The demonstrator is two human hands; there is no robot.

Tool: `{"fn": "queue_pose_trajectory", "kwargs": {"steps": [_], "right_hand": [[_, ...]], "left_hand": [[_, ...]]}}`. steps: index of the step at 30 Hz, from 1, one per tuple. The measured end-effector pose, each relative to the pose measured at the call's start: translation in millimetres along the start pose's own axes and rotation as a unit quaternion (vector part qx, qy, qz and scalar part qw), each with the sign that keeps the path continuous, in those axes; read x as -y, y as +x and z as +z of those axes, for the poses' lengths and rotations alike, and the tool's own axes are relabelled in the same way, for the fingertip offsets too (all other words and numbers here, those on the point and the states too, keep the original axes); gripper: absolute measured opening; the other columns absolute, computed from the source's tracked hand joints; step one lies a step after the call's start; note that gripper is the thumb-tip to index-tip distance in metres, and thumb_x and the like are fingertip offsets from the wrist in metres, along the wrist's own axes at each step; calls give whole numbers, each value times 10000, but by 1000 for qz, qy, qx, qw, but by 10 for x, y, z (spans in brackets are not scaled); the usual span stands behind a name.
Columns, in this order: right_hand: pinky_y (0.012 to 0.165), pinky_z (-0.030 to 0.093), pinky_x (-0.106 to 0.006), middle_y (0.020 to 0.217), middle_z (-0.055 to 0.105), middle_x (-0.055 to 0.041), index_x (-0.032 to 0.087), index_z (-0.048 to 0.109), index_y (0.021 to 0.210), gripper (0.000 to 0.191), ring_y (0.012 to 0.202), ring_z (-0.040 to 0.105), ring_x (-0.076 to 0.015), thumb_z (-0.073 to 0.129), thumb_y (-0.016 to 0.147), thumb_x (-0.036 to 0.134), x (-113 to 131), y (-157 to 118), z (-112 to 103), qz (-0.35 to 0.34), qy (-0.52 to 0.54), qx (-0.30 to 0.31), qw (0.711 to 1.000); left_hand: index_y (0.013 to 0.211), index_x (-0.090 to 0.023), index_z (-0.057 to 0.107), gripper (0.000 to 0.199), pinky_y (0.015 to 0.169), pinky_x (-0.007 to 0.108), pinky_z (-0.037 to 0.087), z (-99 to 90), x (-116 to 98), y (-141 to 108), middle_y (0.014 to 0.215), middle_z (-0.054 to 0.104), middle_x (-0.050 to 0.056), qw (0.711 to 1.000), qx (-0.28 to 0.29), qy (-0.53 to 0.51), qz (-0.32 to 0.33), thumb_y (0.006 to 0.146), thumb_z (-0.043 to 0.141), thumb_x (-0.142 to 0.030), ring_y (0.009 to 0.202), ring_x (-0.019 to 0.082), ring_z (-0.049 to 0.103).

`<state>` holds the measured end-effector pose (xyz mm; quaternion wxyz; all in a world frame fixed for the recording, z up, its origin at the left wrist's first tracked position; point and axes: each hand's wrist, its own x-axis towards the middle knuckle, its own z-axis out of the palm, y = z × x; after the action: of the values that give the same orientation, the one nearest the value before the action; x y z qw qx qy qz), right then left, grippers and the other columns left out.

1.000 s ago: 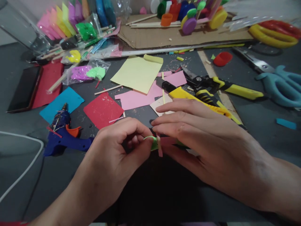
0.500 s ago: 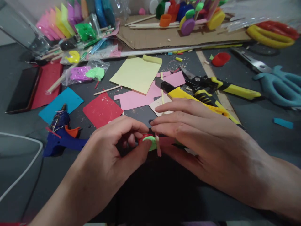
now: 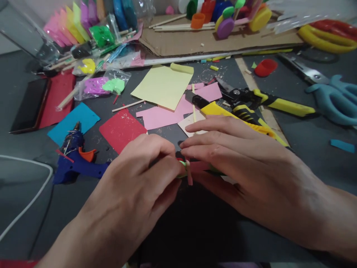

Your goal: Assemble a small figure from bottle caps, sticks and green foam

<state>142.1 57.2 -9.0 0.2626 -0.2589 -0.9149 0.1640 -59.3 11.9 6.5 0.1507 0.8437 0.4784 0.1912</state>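
One small craft piece (image 3: 190, 175) sits at lower centre of the frame, between the hands and mostly covered by fingers. Visible parts: a bright green edge (image 3: 183, 163) at its left end, a narrow pink strip (image 3: 190, 179) crossing it, and a pink band (image 3: 199, 166) running right.

Left hand (image 3: 139, 171): fingers curled, thumb and forefinger drawn together, pinching the piece at the green edge; exact contact hidden. Right hand (image 3: 245, 167): fingers extended and nearly parallel, thumb below, the pink band held between; grip partly hidden.

Just beyond the right fingertips lies a beige sheet (image 3: 184, 126), crossed by a pale yellow strip (image 3: 194, 111). A yellow tool with a black front end (image 3: 213, 108) runs behind the right hand; near it, a black-and-yellow plier-like tool (image 3: 290, 105).

Mid-frame: pink sheet (image 3: 161, 118), partly under a pale yellow sheet (image 3: 164, 87). Left of centre: red sheet (image 3: 122, 128); farther left, a blue glue gun (image 3: 80, 167), its nozzle over a blue sheet (image 3: 87, 115).

Left edge: dark smartphone (image 3: 29, 104). Right edge: scissors with teal handles (image 3: 320, 93); red cap (image 3: 266, 67) to their left. Top of frame: cardboard sheet (image 3: 178, 44), bearing wooden sticks (image 3: 178, 28) and an orange ring (image 3: 197, 21).
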Motion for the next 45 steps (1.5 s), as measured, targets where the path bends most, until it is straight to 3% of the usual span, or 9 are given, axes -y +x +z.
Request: {"fn": "queue_pose_trajectory", "kwargs": {"steps": [6, 17, 22, 32, 45], "right_hand": [[1016, 495, -327, 999, 709, -15, 206, 609, 873, 94, 1158, 595, -190, 563, 952, 181, 7, -1, 4, 3, -5, 7, 1000], [998, 482, -297, 978, 714, -27, 187, 615, 847, 119, 1147, 597, -191, 563, 954, 198, 5, 12, 17, 0, -4, 1, 1000], [1008, 490, -307, 994, 722, -20, 195, 621, 862, 119, 1150, 598, -191, 550, 957, 184, -1, 22, 20, 2, -12, 5, 1000], [1006, 479, -316, 971, 706, -36, 186, 617, 856, 118, 1150, 591, -197, 558, 957, 186, 3, 23, 23, 1, -7, 8, 1000], [1050, 465, -277, 1013, 689, -12, 203, 574, 855, 103, 1181, 571, -164, 585, 956, 220, 4, -14, 2, 1, 2, 13, 1000]], "left_hand": [[837, -189, 612, 145, 814, 218, 506, 13, -6, -4, 897, 628, 6, 1000, -9, -22, -5, 883, 561, -61, 851, 118, 604], [837, -211, 609, 144, 761, 244, 487, 58, -43, -18, 916, 619, -10, 998, -25, -42, -45, 874, 584, -74, 823, 108, 601], [885, -219, 613, 115, 797, 261, 494, 65, -33, -9, 964, 603, -2, 998, -32, -35, -40, 874, 609, -105, 889, 124, 601], [825, -223, 600, 123, 727, 338, 448, 79, -62, -38, 919, 599, 0, 998, -48, 1, -48, 866, 600, -107, 820, 153, 577], [825, -234, 624, 139, 736, 329, 441, 73, -57, -28, 918, 607, -8, 997, -54, -16, -52, 890, 602, -113, 824, 146, 571]]}}
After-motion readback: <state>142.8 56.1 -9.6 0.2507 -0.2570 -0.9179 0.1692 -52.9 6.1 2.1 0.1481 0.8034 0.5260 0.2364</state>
